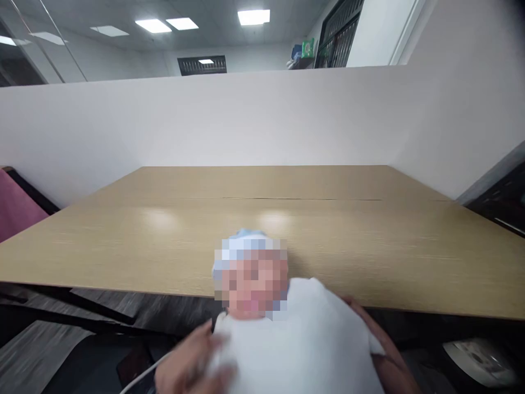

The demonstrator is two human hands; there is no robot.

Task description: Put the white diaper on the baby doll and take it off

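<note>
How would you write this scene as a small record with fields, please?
figure: white clothing, pale blue cap
left hand: blurred, at the figure's chest; contact unclear
right hand: along the figure's other side, partly hidden; grip unclear
table: wood-toned, beyond the figure
wall: white, behind the table
cable: pale, beside the left hand

Counted on my feed: two hands, left hand [191, 361] at 7 o'clock, right hand [371, 323] at 5. One doll [299, 339], one cap [246, 234], both at 6. One table [348, 235]. One cable [145, 374] at 7. At least three lights [254, 17], 11 to 12.
</note>
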